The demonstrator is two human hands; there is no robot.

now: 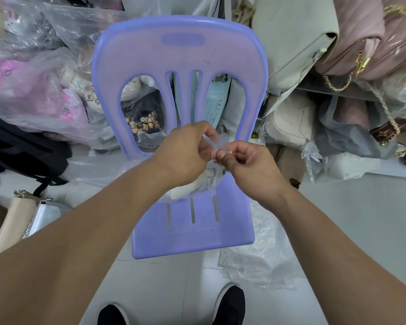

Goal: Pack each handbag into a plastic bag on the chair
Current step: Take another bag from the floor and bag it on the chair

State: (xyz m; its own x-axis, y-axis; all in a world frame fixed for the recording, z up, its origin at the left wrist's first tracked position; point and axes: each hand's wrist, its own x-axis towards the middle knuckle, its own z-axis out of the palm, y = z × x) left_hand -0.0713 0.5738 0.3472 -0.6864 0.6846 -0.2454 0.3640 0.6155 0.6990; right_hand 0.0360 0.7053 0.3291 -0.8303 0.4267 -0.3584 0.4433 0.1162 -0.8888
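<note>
Above the far part of the chair seat, the left hand and right hand meet, both pinching the gathered mouth of the plastic bag between thumb and fingertips. Directly below them hangs the pale handbag (mostly hidden by the wrists), resting on the seat. Neither hand is nearer. Near seat edge lies bare; clutter crowds left, right and far.
</note>
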